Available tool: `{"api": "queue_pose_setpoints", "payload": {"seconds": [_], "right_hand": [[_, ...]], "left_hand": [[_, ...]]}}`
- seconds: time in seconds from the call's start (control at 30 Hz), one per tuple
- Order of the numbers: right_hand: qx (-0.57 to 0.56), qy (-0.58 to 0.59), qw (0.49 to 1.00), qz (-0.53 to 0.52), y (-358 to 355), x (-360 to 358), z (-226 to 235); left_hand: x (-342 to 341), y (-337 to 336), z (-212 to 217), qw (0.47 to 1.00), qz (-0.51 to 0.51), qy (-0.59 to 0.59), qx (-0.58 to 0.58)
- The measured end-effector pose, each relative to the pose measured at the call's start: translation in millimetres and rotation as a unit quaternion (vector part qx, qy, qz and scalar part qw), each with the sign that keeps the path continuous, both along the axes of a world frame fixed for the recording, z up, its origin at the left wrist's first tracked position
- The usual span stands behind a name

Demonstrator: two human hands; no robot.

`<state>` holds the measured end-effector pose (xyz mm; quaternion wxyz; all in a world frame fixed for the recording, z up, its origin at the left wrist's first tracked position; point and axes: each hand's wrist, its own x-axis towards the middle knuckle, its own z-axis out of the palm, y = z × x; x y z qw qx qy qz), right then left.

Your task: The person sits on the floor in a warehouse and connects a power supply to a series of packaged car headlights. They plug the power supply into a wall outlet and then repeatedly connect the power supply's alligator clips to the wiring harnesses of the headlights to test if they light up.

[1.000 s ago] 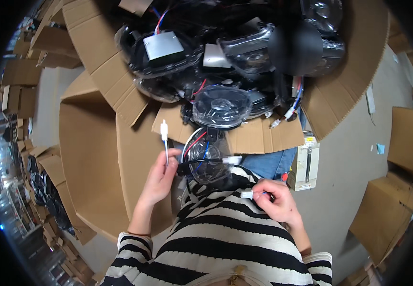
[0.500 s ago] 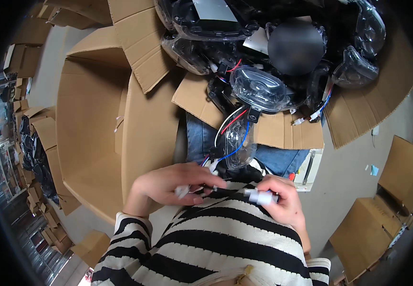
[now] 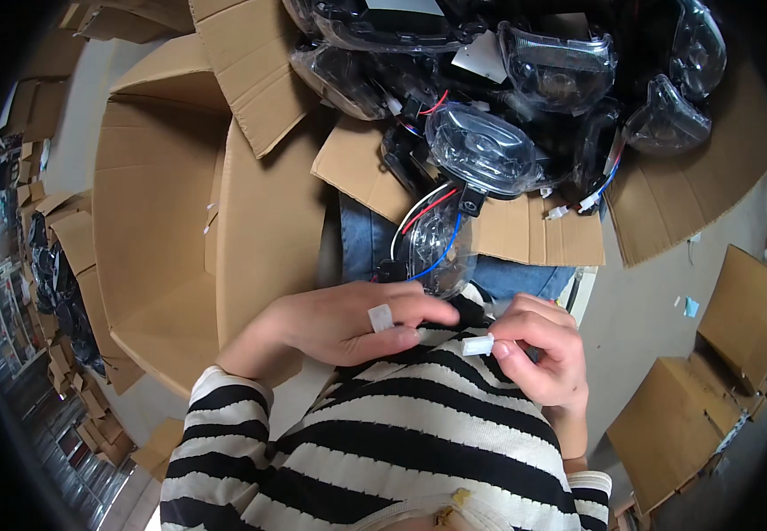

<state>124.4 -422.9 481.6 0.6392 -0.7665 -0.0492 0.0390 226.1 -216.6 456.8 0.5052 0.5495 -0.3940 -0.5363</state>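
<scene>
Both hands are in front of my striped top. My right hand (image 3: 543, 350) pinches a small white plastic connector (image 3: 477, 345) between thumb and fingertips. Another white connector piece (image 3: 381, 317) is held between the thumb and fingers of my left hand (image 3: 348, 323), whose index finger reaches toward the right hand. Just beyond my hands, a clear-lensed lamp (image 3: 441, 252) with white, red and blue wires (image 3: 448, 257) hangs over my lap. Part of it and its wire ends are hidden by my left hand.
An open cardboard box (image 3: 162, 221) stands at the left. Ahead, another box with spread flaps (image 3: 538, 237) holds several wrapped lamps (image 3: 481, 146) with black housings. More cardboard boxes (image 3: 675, 425) stand on the floor at the right.
My left hand has moved right and slightly up, its connector now showing more plainly. The right hand has turned, and its connector now points left from the fingertips.
</scene>
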Motion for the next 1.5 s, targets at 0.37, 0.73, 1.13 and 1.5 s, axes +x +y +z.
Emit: {"api": "queue_pose_setpoints", "payload": {"seconds": [0.37,0.73,1.13,1.5], "right_hand": [[-0.023,-0.037,0.994,0.099,-6,23,-5],[-0.112,-0.097,0.978,0.144,-11,9,-10],[-0.05,-0.086,0.992,-0.082,9,-11,-23],[0.026,0.1,0.979,-0.178,-45,-42,-5]], "left_hand": [[16,-30,-4,0.952,-0.297,-0.056,0.05],[27,-58,13,0.873,-0.454,-0.068,0.161],[16,-48,5,0.968,-0.206,0.135,0.041],[6,-30,29,0.969,0.075,0.054,0.229]]}}
